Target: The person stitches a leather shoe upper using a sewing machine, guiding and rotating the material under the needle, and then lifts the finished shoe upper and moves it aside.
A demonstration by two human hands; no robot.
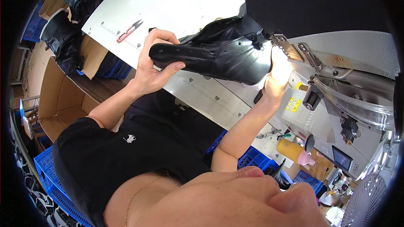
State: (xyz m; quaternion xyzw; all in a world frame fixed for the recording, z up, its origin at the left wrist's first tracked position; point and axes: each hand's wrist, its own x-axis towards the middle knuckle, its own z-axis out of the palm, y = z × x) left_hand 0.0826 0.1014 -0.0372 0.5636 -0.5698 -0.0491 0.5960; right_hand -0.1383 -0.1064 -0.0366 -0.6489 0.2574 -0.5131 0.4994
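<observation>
A black leather boot upper (240,61) with eyelets and stitched lines stretches between my hands, over a white sewing machine bed. My left hand (156,61) is closed on its shaft end, the thumb on the near side and the fingers behind. My right hand (278,75) grips the other end, close beside the machine's metal presser parts (286,47). Strong lamp glare washes out the right fingers, and the upper's edge under them is hidden. Pink-handled thread snips (129,31) lie on the white table, apart from my left hand.
A dark machine head (315,4) fills the upper right. Clear curved tubing (357,105) and a small screen (341,159) stand at right, near a yellow bottle (290,148). More black boots (63,40), an open cardboard box (63,101) and blue crates (50,176) are at left.
</observation>
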